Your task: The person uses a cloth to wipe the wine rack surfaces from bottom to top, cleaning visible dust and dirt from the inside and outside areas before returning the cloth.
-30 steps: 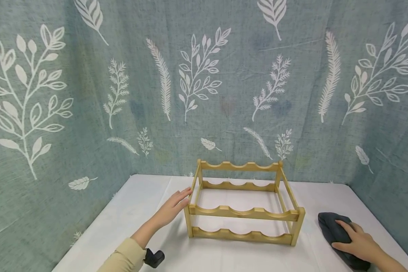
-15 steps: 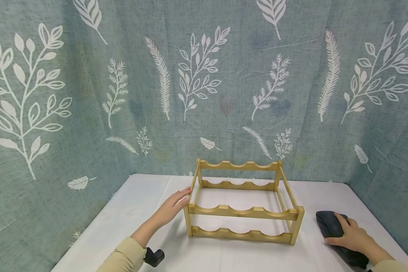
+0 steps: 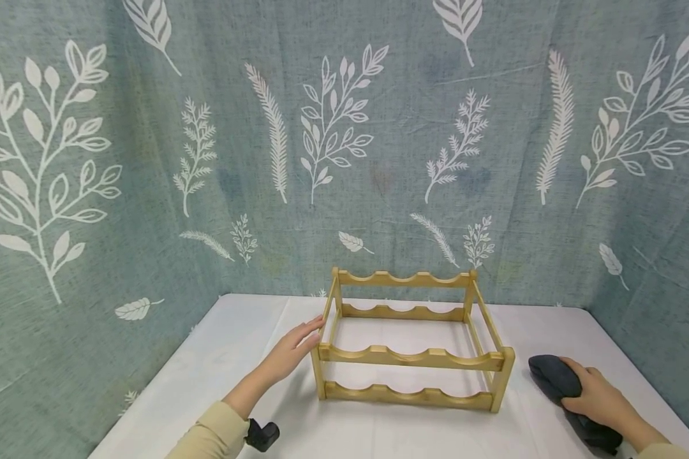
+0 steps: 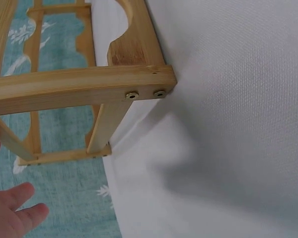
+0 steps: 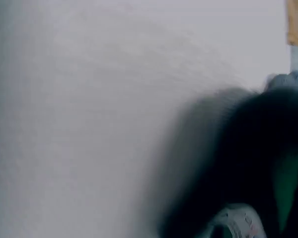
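A two-tier wooden wine rack (image 3: 407,357) with scalloped rails stands on the white table. My left hand (image 3: 289,352) rests its straight fingers against the rack's left side rail; in the left wrist view, part of that hand (image 4: 15,210) shows beside the frame. Right of the rack, my right hand (image 3: 600,398) grips a long, dark, soft-looking bundle (image 3: 554,376) around its middle, thumb on the near side. Close up in the right wrist view, the dark bundle (image 5: 248,148) is blurred, with a green patch and a pale printed part; what it contains is hidden.
A green-grey curtain (image 3: 367,159) with white leaf prints surrounds the table (image 3: 252,331) at the back and sides. A black wrist-camera piece (image 3: 262,435) hangs beside the left sleeve (image 3: 212,433). Between rack and bundle lies a strip of white tabletop.
My right hand has shifted slightly left and tightened around the dark bundle, whose far end has moved left and bunched narrower. My left hand and the rack stay in place.
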`<state>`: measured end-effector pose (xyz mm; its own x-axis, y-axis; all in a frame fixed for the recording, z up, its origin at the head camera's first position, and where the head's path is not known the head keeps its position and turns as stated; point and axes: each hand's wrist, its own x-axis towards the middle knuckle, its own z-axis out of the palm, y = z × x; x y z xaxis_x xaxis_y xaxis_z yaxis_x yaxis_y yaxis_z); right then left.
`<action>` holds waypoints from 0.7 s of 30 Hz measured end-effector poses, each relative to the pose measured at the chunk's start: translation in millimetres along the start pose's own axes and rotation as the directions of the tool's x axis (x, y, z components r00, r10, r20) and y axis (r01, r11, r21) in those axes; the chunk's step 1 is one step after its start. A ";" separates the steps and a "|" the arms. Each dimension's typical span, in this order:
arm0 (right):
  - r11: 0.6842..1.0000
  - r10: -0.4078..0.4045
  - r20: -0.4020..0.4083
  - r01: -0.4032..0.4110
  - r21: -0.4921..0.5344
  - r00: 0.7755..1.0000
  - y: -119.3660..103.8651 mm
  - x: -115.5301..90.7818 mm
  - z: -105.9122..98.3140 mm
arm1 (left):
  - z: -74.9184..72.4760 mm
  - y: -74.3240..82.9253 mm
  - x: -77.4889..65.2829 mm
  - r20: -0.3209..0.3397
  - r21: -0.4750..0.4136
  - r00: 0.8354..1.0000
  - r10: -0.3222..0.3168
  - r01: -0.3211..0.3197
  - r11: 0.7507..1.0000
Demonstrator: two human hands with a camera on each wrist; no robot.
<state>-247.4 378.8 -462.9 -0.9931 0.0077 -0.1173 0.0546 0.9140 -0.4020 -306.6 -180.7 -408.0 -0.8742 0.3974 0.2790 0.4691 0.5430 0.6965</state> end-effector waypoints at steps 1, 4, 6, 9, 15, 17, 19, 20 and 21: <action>1.000 -0.008 0.001 0.008 0.023 1.000 -0.3 -1.0 -3.5 | 0.5 -0.7 0.1 0.003 -0.003 1.000 0.000 0.000 1.000; 0.994 -0.018 0.010 0.017 0.112 1.000 -2.4 -6.0 -15.6 | 1.5 -2.4 -0.3 0.004 -0.007 1.000 -0.004 0.004 1.000; 0.986 -0.001 0.024 -0.003 0.169 1.000 -5.9 -10.6 -24.0 | 1.6 -3.0 -0.8 -0.002 -0.008 1.000 -0.006 0.006 1.000; 0.977 0.016 0.046 -0.025 0.214 0.999 -13.7 -17.6 -34.7 | 0.9 -3.0 -1.4 -0.017 -0.009 1.000 -0.006 0.006 1.000; 0.970 0.001 0.027 -0.007 0.241 1.000 -37.4 -33.6 -46.0 | -0.1 -4.0 -0.6 -0.017 0.000 1.000 -0.010 0.010 1.000; 0.968 -0.012 -0.003 0.012 0.250 1.000 -46.8 -40.4 -47.7 | 0.2 -4.9 0.1 -0.010 0.003 1.000 -0.016 0.016 1.000; 0.966 -0.030 -0.043 0.040 0.257 0.999 -56.4 -47.5 -49.1 | 0.2 -3.9 0.6 -0.006 0.001 1.000 -0.014 0.014 1.000; 0.965 -0.034 -0.062 0.049 0.259 0.997 -61.6 -51.2 -50.0 | 0.2 -3.5 0.9 -0.006 0.001 1.000 -0.009 0.009 1.000; 0.963 -0.043 -0.084 0.064 0.262 0.996 -67.1 -55.2 -50.8 | 0.2 -2.7 0.9 -0.007 0.002 1.000 -0.001 0.001 1.000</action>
<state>-201.5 337.6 -383.3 -0.9997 0.0022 -0.0236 0.0166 0.7741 -0.6328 -308.7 -181.7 -409.7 -0.8755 0.3914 0.2833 0.4685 0.5445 0.6957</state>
